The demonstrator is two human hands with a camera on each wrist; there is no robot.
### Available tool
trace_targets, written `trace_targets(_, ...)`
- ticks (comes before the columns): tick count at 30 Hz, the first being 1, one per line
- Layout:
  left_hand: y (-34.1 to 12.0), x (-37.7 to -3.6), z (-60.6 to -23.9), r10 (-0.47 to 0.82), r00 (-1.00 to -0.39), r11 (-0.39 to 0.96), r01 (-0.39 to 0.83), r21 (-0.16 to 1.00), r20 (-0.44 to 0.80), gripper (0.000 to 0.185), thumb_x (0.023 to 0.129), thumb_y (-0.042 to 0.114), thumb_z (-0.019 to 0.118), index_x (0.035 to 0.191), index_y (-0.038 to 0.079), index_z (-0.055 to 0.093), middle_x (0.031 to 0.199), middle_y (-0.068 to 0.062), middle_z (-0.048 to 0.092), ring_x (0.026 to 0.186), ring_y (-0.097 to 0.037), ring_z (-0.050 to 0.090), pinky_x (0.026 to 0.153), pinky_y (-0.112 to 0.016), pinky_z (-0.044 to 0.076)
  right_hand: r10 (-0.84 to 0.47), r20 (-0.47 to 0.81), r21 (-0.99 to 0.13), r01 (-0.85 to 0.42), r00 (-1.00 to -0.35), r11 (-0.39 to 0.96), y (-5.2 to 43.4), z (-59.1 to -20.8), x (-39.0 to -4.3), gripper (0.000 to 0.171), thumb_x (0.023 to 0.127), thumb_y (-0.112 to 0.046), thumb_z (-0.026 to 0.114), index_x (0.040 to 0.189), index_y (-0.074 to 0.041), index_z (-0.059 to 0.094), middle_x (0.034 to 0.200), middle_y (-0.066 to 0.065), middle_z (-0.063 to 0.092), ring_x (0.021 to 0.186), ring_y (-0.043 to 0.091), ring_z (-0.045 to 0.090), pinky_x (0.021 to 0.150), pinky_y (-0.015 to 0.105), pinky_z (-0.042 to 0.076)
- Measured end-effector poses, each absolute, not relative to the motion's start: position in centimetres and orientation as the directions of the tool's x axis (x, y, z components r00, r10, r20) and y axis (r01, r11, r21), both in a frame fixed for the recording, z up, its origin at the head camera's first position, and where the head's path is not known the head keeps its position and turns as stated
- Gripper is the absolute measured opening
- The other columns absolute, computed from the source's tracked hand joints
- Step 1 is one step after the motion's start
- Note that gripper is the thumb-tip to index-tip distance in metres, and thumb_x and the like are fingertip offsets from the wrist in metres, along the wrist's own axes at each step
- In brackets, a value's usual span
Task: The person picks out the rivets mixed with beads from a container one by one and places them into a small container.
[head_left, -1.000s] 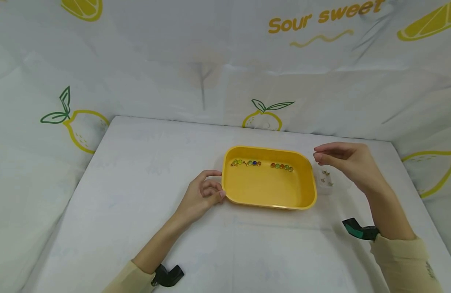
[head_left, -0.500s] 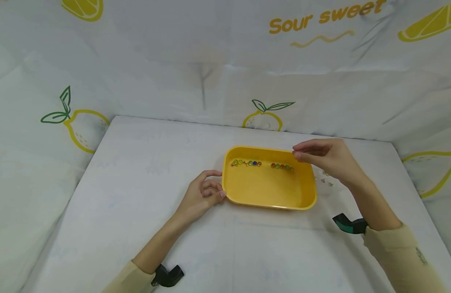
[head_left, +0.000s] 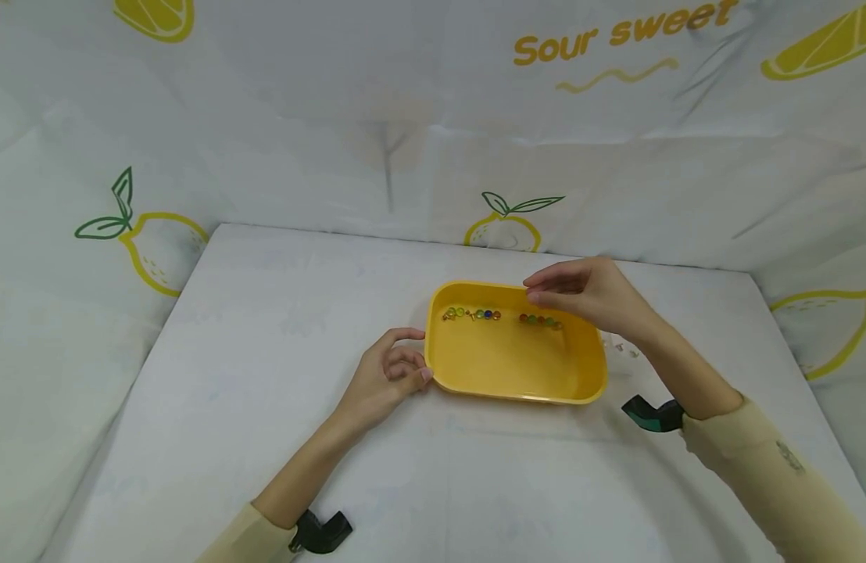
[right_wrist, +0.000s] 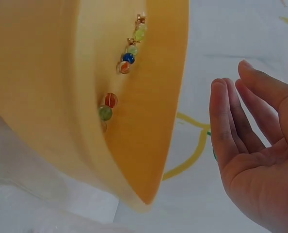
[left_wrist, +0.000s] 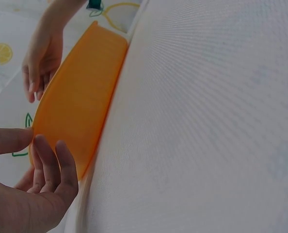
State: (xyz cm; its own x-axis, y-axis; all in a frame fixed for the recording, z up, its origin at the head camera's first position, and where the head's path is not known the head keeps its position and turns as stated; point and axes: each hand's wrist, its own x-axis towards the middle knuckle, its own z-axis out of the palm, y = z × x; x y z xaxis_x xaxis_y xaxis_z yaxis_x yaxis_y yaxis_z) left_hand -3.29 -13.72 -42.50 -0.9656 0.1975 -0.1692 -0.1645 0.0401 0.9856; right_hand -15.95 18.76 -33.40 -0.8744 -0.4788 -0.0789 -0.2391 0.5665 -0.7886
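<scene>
A yellow tray [head_left: 517, 371] lies on the white table [head_left: 264, 344]. Two short rows of coloured marbles [head_left: 475, 314] [right_wrist: 127, 58] lie along its far wall. My left hand [head_left: 405, 367] [left_wrist: 37, 179] rests against the tray's [left_wrist: 81, 97] left end, its thumb at the rim and its loosely curled fingers touching the outer wall. My right hand [head_left: 538, 288] [right_wrist: 231, 82] hovers over the tray's [right_wrist: 47, 73] far right part, above the right marble row [head_left: 541, 320]. Its thumb and fingertips lie close together and point left. Nothing shows between them.
A small clear container [head_left: 624, 348] with a few tiny pins sits just right of the tray. A lemon-print cloth [head_left: 405, 117] walls in the table at the back and sides. Camera mounts show at both wrists [head_left: 647, 414] [head_left: 320, 532].
My right hand has moved left from above the small clear container to over the tray's far right part. The left hand and the tray have stayed put.
</scene>
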Motion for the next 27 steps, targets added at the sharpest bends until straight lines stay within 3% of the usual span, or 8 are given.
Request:
trace_targets(11, -13.7, -3.3, -42.6, 0.199, -0.965, 0.038, -0.165, 0.986, -0.169, 0.056, 0.095, 0.002, 0.074, 0.147, 0.009, 0.053, 0.099, -0.008, 0.07, 0.084, -0.028, 0.071, 0.079, -0.023, 0.058, -0.538, -0.09, -0.794, -0.266, -0.838, 0.547, 17.4, -33.7, -16.7, 0.026, 0.099, -0.016, 0.081, 0.121, -0.001, 0.08, 0.109, 0.015, 0.083, 0.093, 0.023, 0.083, 0.084, 0.02, 0.064)
trace_targets(18, -13.7, -3.3, -42.6, 0.199, -0.966, 0.038, -0.164, 0.986, -0.168, 0.056, 0.095, 0.002, 0.074, 0.147, 0.009, 0.054, 0.098, -0.007, 0.07, 0.083, -0.027, 0.071, 0.079, -0.023, 0.058, -0.559, -0.08, -0.8, -0.282, -0.825, 0.529, 16.8, -33.8, -16.9, 0.027, 0.098, -0.013, 0.081, 0.12, 0.001, 0.079, 0.109, 0.016, 0.082, 0.09, 0.014, 0.082, 0.083, 0.026, 0.066)
trace_targets(27, -13.7, -3.3, -42.6, 0.2, -0.966, 0.038, -0.16, 0.986, -0.164, 0.056, 0.096, 0.002, 0.073, 0.147, 0.009, 0.054, 0.099, -0.008, 0.07, 0.084, -0.027, 0.071, 0.079, -0.023, 0.059, -0.581, -0.083, -0.797, -0.296, -0.81, 0.527, 16.2, -34.1, -17.2, 0.023, 0.097, -0.011, 0.081, 0.117, 0.0, 0.081, 0.107, 0.013, 0.083, 0.088, 0.013, 0.081, 0.082, 0.03, 0.067)
